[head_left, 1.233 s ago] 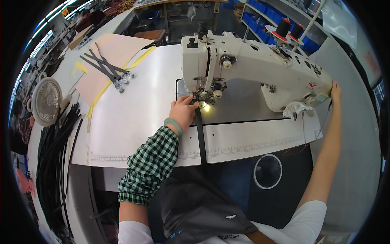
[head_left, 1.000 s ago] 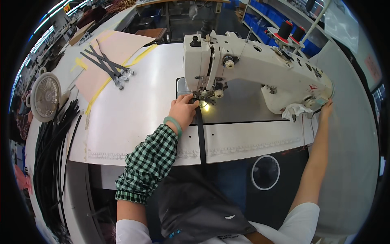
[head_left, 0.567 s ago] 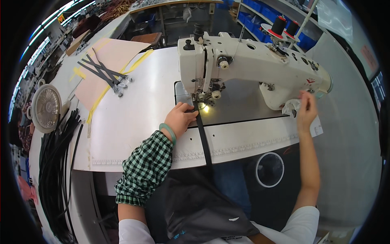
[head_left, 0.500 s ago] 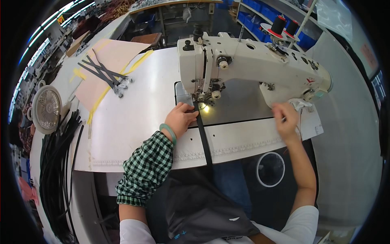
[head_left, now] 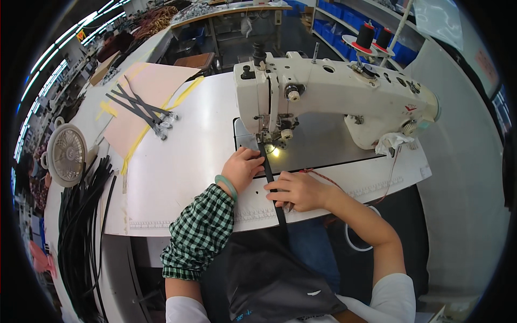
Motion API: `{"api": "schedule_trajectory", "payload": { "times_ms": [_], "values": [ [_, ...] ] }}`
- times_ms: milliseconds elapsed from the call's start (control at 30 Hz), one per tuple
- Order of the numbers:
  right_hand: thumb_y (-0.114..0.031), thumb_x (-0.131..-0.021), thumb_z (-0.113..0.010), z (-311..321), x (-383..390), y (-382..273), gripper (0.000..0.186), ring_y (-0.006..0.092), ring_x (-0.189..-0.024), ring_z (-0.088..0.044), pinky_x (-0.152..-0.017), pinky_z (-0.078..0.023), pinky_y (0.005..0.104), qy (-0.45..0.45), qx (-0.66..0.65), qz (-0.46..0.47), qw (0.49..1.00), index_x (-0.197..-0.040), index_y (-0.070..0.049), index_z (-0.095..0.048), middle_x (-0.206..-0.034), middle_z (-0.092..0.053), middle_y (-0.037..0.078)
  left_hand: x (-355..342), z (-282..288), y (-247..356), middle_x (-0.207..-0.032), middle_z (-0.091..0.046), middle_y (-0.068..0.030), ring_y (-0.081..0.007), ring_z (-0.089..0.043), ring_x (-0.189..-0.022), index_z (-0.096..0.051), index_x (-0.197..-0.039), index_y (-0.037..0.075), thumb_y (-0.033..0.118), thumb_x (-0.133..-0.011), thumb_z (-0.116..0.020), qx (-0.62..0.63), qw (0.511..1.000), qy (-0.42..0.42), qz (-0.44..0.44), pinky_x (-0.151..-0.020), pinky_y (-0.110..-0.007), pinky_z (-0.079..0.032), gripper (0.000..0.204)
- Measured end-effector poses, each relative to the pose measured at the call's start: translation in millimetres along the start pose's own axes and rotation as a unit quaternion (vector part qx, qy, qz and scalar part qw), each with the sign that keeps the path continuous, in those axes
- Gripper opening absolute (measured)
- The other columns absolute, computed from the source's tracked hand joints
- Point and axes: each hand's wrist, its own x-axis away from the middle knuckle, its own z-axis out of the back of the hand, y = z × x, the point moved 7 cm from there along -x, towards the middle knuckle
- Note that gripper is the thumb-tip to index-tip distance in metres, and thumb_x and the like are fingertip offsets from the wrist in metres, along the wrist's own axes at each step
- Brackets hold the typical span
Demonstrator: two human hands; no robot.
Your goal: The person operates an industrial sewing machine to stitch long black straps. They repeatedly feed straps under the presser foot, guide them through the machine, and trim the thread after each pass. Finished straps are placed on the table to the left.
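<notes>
A long, narrow black strap point(head_left: 269, 171) runs from under the needle area of the white sewing machine point(head_left: 334, 86) toward me, over the table's front edge. My left hand point(head_left: 243, 169), below a green bangle and checked sleeve, has its fingers closed on the strap's left side, just in front of the presser foot point(head_left: 266, 141). My right hand point(head_left: 301, 191) grips the strap lower down, fingers across it. Beneath that palm shows a small brownish tip point(head_left: 290, 206) of something I cannot make out. A red cord point(head_left: 326, 177) trails by this hand.
On the left, several black straps point(head_left: 81, 226) hang beside a pale plastic basket point(head_left: 67, 153). Short strap pieces with clear-wrapped ends point(head_left: 142, 110) lie on pink card point(head_left: 129, 91). Thread cones point(head_left: 365, 37) stand behind the machine. White cloth point(head_left: 392, 142) sits by its base.
My right hand has come from the machine's right end leftward to the strap, and the red cord now stretches behind it. My left hand stays on the strap near the needle.
</notes>
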Motion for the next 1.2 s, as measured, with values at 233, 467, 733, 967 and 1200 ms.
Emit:
{"api": "schedule_trajectory", "payload": {
  "times_ms": [233,467,733,967,1200],
  "values": [
    [-0.02,-0.068,-0.065,2.4,0.5,0.1,0.02,0.0175,-0.077,-0.048,-0.06,-0.045,0.0284,0.008,-0.004,-0.002,1.0,-0.084,-0.009,-0.058,-0.097,-0.055,0.0,-2.2,-0.7,-1.7,-0.092,-0.059,-0.0054,-0.0213,-0.053,-0.086,-0.065,-0.086,0.005,0.01,-0.066,-0.066,0.024,1.0,-0.002,0.013,-0.074,-0.03,-0.046,0.021],
    [-0.017,-0.067,-0.066,12.1,-1.4,3.3,0.028,0.02,-0.071,-0.05,-0.063,-0.044,0.0302,0.014,-0.042,-0.03,0.999,-0.092,-0.007,-0.059,-0.101,-0.056,0.004,-39.0,8.2,-63.7,-0.093,-0.06,-0.0079,-0.0251,-0.053,-0.089,-0.064,-0.086,0.003,0.008,-0.067,-0.064,-0.015,0.993,-0.033,0.112,-0.078,-0.033,-0.045,0.02],
    [-0.014,-0.069,-0.067,25.0,1.6,23.3,0.033,0.0253,-0.085,-0.052,-0.075,-0.044,0.0339,0.044,-0.138,-0.153,0.977,-0.099,-0.004,-0.056,-0.105,-0.054,0.009,-111.9,-69.8,-155.4,-0.132,-0.03,-0.017,-0.0323,-0.02,-0.126,-0.04,-0.124,0.011,0.038,-0.071,-0.054,-0.111,0.952,-0.117,0.262,-0.096,-0.06,-0.01,0.06],
    [-0.003,-0.073,-0.059,23.6,15.6,36.6,0.019,0.0204,-0.069,-0.056,-0.059,-0.046,0.0271,0.131,-0.151,-0.198,0.96,-0.093,-0.004,-0.057,-0.089,-0.058,0.009,-96.4,-56.1,-181.5,-0.084,-0.06,-0.0075,-0.0124,-0.057,-0.075,-0.055,-0.097,0.0,0.002,-0.066,-0.063,0.55,0.786,0.11,0.258,-0.064,-0.024,-0.044,0.033],
    [-0.011,-0.078,-0.057,29.2,31.8,54.7,0.009,0.0266,-0.046,-0.052,-0.048,-0.044,0.0332,0.177,0.022,-0.363,0.914,-0.082,-0.004,-0.052,-0.057,-0.055,0.007,5.2,31.7,-114.1,-0.089,-0.061,-0.0082,-0.011,-0.056,-0.078,-0.051,-0.104,-0.003,-0.002,-0.071,-0.063,0.401,0.839,0.151,0.334,-0.071,-0.022,-0.046,0.035]
  ]
}}
